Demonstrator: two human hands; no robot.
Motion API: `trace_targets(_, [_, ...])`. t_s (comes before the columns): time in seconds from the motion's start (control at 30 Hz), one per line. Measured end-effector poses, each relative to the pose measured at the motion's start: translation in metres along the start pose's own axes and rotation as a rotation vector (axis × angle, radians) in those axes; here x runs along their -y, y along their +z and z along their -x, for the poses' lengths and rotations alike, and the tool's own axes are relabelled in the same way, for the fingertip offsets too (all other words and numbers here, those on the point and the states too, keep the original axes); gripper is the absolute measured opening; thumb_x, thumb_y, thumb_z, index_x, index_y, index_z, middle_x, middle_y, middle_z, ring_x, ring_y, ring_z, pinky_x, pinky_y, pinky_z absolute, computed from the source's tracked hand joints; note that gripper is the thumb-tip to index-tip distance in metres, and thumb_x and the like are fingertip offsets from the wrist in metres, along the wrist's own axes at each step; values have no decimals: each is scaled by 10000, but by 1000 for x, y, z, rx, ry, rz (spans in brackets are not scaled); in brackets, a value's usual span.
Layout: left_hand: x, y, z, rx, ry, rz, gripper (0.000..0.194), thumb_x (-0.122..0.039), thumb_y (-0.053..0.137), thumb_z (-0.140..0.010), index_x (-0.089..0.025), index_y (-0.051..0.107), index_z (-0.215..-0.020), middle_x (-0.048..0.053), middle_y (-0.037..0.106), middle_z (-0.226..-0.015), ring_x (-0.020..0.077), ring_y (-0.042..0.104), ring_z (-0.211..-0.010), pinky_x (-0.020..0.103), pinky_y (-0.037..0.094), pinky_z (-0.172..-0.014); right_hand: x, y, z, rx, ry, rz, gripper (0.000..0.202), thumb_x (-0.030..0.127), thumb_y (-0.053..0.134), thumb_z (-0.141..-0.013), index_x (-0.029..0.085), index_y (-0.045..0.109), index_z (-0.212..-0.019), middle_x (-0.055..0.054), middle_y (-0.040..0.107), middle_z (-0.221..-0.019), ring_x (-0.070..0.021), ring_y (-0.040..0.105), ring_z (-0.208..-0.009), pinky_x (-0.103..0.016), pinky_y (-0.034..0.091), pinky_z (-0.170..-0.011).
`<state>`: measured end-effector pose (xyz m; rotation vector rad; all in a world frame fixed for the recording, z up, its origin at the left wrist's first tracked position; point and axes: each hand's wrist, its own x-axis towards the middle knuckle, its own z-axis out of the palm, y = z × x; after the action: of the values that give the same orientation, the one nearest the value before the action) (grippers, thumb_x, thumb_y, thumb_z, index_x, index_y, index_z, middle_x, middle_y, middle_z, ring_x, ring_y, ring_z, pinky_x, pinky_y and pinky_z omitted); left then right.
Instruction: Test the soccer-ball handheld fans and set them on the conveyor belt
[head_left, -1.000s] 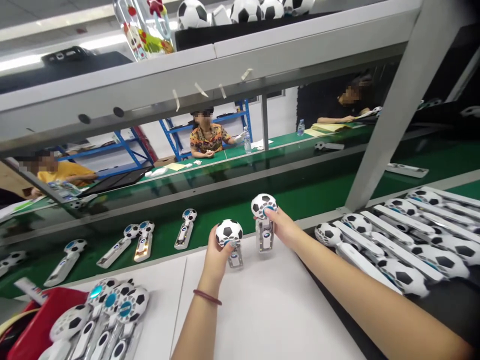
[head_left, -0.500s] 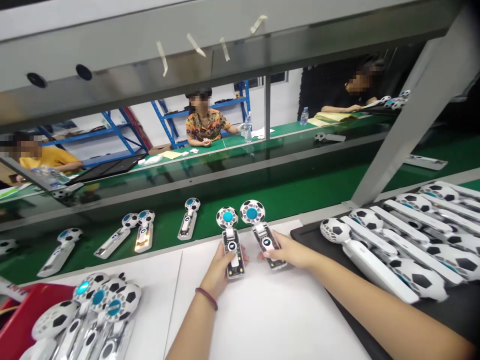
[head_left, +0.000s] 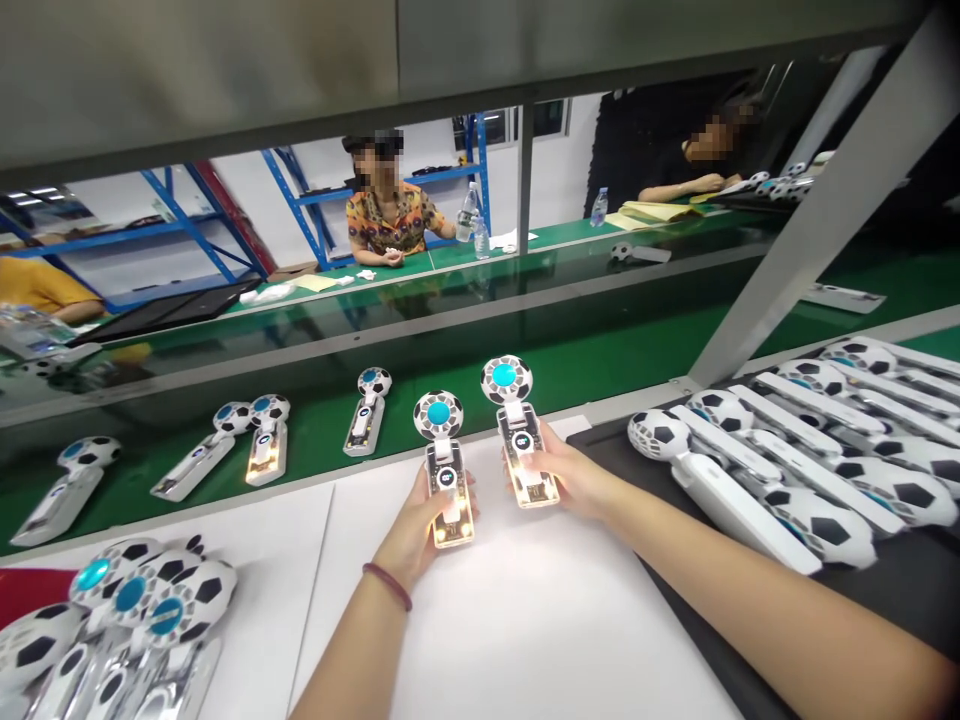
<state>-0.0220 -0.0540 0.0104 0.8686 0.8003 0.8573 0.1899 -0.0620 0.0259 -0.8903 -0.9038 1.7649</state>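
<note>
White, black-patched football heads top 2 lit devices, 1 per hand.
Left hand (head_left: 409, 528) grips the left device (head_left: 439, 413), right hand (head_left: 576, 478) the right device (head_left: 506, 378); thumbs across the fronts, both above the 12 o'clock edge of the white worktop (head_left: 532, 620). Risks, my judgement: heads sit near each other, so an inward wrist turn could knock them; a shifting thumb might press a control or lose hold. On the green surface (head_left: 592, 365), 4 loose units (head_left: 367, 412), 9 to 11 o'clock, could catch a leftward swing. Piled units (head_left: 191, 600) at 8 o'clock. Packed rows (head_left: 750, 510) on the black mat (head_left: 667, 560), 3 to 4 o'clock, hem the right forearm. Grey post (head_left: 814, 200), 2 o'clock, limits reach.
</note>
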Motion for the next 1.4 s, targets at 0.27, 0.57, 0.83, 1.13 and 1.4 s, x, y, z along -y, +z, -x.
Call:
trace_targets(0.27, [1, -4, -2, -1, -2, -15, 364, -219, 644, -714, -216, 477, -1038, 56, 555, -987, 175, 589, -708, 315, 485, -595, 0, -1, -1, -31, -27, -22, 558, 265, 676, -656, 279, 342, -1102, 11, 540, -882, -163, 585, -728, -356, 481, -698])
trace_targets(0.57, [-1, 3, 0, -59, 24, 34, 385, -260, 700, -651, -193, 503, -976, 55, 584, -914, 159, 578, -663, 299, 477, -565, -2, -3, -2, -36, -43, -39, 503, 276, 651, -708, 286, 325, -1090, 15, 540, -863, -174, 597, -744, -421, 496, -734])
trace_targets(0.83, [1, -1, 0, -31, 33, 36, 392, -271, 692, -672, -194, 496, -1002, 51, 596, -845, 164, 578, -649, 293, 471, -557, -1, -3, -3, -78, -41, -33, 513, 255, 639, -688, 282, 328, -1095, 11, 558, -851, -178, 609, -724, -414, 504, -721])
trace_targets(1.13, [1, 1, -1, -40, 85, 70, 411, -226, 682, -657, -205, 477, -1013, 49, 589, -912, 164, 582, -673, 298, 478, -580, -1, -2, -2, -55, -32, -40, 489, 255, 643, -686, 270, 337, -1067, 11, 571, -837, -170, 610, -704, -413, 508, -721])
trace_targets(1.4, [2, 1, -1, -12, 81, 78, 464, -214, 720, -641, -221, 460, -1025, 50, 558, -977, 157, 570, -706, 305, 478, -600, 1, -3, -1, -36, -25, -102, 536, 202, 668, -645, 276, 347, -1067, 20, 550, -860, -154, 583, -761, -417, 509, -750])
